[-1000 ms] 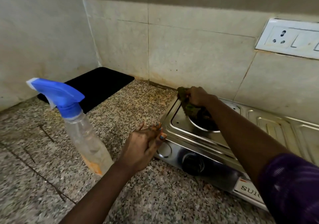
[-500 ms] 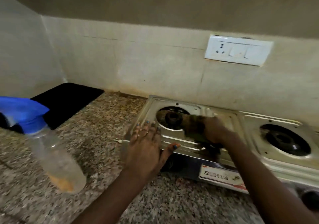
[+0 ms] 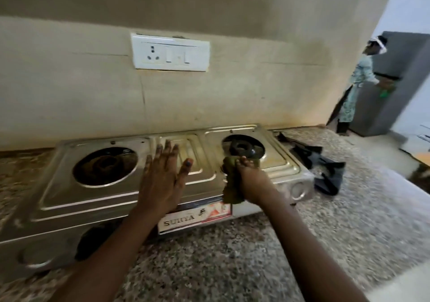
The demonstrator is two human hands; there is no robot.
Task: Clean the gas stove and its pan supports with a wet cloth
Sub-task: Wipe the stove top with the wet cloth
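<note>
Steel two-burner gas stove (image 3: pixel 116 199) on speckled granite worktop (image 3: pixel 244 255), long axis running left to right, knob face toward the camera, back edge close to the tiled wall. Left burner (image 3: pixel 104 166) bare. Left hand (image 3: pixel 162 180) pressed flat on the stove's middle panel, fingers (image 3: pixel 160 152) straight and slightly spread. Right hand (image 3: pixel 251 180) gripping a wet green cloth (image 3: pixel 230 185) at the right burner's (image 3: pixel 243 149) front rim. Black pan supports (image 3: pixel 325 169) lying on open worktop just right of the stove.
</note>
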